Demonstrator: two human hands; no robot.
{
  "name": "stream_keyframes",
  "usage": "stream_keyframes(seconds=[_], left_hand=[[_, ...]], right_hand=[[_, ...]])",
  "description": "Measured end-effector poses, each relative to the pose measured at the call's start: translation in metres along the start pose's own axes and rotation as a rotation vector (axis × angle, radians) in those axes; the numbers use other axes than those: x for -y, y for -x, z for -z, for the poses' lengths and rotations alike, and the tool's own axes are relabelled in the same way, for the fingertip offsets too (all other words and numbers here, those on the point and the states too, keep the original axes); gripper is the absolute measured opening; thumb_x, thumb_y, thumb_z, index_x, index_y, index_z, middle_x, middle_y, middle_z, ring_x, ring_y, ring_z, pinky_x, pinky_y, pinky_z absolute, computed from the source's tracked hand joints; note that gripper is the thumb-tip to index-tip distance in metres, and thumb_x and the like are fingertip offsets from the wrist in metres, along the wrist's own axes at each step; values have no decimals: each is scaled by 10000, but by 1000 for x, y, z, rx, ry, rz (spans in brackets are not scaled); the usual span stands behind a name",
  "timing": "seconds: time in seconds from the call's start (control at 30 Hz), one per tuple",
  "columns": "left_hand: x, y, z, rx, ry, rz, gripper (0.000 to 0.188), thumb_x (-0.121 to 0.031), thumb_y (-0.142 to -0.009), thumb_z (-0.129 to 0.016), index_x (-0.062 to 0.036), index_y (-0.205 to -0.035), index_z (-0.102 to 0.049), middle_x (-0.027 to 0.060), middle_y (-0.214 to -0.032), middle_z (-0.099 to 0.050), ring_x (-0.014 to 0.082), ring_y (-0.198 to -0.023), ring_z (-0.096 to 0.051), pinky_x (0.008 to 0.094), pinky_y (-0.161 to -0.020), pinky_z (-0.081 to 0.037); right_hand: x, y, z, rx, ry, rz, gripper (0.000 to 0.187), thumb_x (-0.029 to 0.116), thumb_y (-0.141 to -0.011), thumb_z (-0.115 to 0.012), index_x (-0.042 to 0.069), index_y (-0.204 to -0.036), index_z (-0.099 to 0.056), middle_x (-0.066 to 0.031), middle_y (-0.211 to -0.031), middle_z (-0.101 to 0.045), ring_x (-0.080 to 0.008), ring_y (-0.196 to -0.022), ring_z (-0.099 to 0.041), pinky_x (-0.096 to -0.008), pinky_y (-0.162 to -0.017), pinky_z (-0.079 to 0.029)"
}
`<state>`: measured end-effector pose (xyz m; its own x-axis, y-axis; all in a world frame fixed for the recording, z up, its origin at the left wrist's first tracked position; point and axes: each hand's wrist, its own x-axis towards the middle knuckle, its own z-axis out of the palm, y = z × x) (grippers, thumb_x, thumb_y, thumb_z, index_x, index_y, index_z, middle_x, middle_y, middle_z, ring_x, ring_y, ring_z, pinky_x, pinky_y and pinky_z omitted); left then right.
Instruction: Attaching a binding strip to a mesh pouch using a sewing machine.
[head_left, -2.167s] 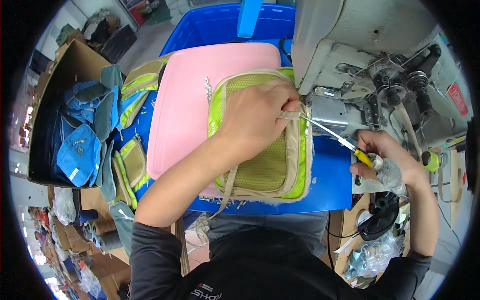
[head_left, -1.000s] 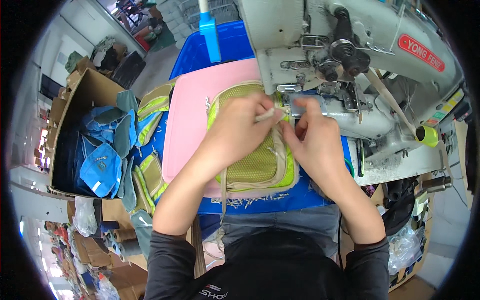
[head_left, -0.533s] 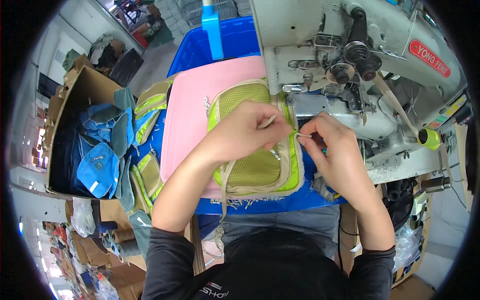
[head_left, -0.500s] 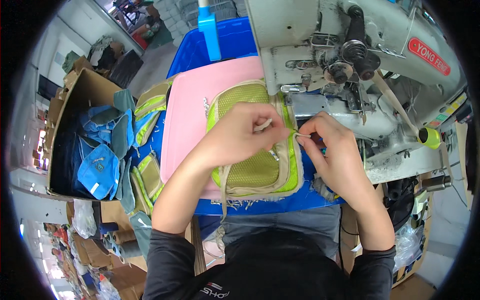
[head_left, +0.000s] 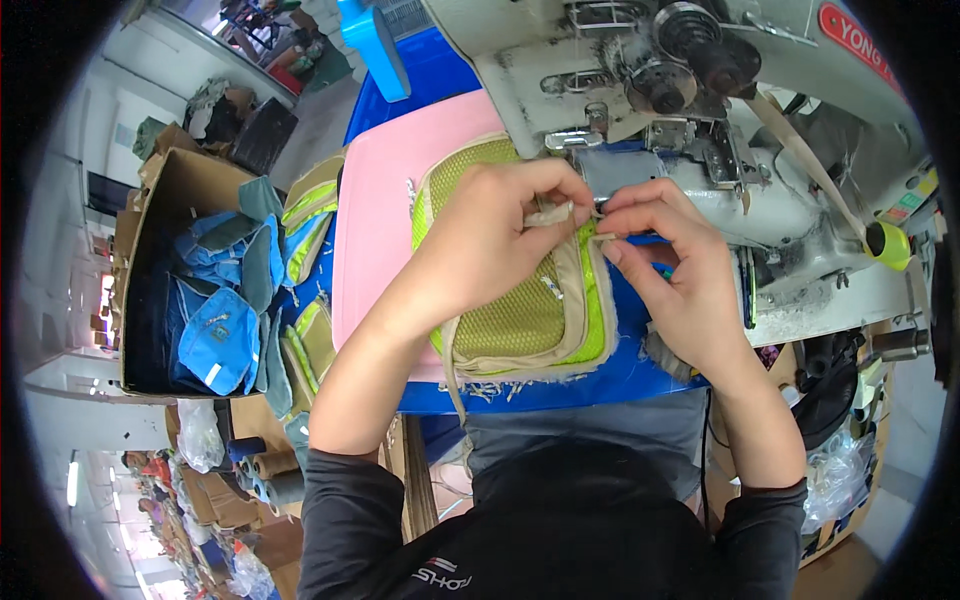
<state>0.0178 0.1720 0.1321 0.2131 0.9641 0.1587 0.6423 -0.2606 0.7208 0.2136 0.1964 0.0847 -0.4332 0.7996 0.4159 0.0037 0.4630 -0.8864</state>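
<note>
Resting on the pink board [head_left: 375, 200], the green mesh panel [head_left: 520, 315] is overlapped by the left hand [head_left: 495, 235], in whose curled fingers a beige strip [head_left: 550, 217] is pinched. Toward the board's right side, a pale tape end [head_left: 603, 237] is gripped between thumb and fingertips of the nearly closed right hand [head_left: 685, 265]. The sewing machine [head_left: 625, 120] is positioned right of the board.

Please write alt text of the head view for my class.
A person's left hand grips a beige fabric strip and the right hand pinches a beige end beside it, above a green mesh panel. The panel lies over a pink board beside a sewing machine; a carton of blue fabric pieces stands at left.
</note>
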Motion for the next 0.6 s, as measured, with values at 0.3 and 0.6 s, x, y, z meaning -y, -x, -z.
stream_keyframes(seconds=[0.3, 0.6], left_hand=[[-1, 0, -14, -158, -14, 65, 76, -19, -896, -671, 20, -960, -688, 19, -824, -700, 49, -782, -603, 215, -708, -486], [2, 5, -20, -263, 179, 160, 234, 28, -859, -693, 30, -1081, -621, 42, -837, -714, 20, -684, -595, 172, -587, -450]], right_hand=[[-3, -4, -6, -46, -112, -77, 154, -43, -887, -652, 1, -1021, -712, -82, -984, -658, -122, -838, -642, -232, -700, -540], [13, -11, -6, -61, -86, -328, 123, 3, -887, -682, -31, -1002, -712, -34, -782, -689, -54, -666, -599, -206, -615, -501]])
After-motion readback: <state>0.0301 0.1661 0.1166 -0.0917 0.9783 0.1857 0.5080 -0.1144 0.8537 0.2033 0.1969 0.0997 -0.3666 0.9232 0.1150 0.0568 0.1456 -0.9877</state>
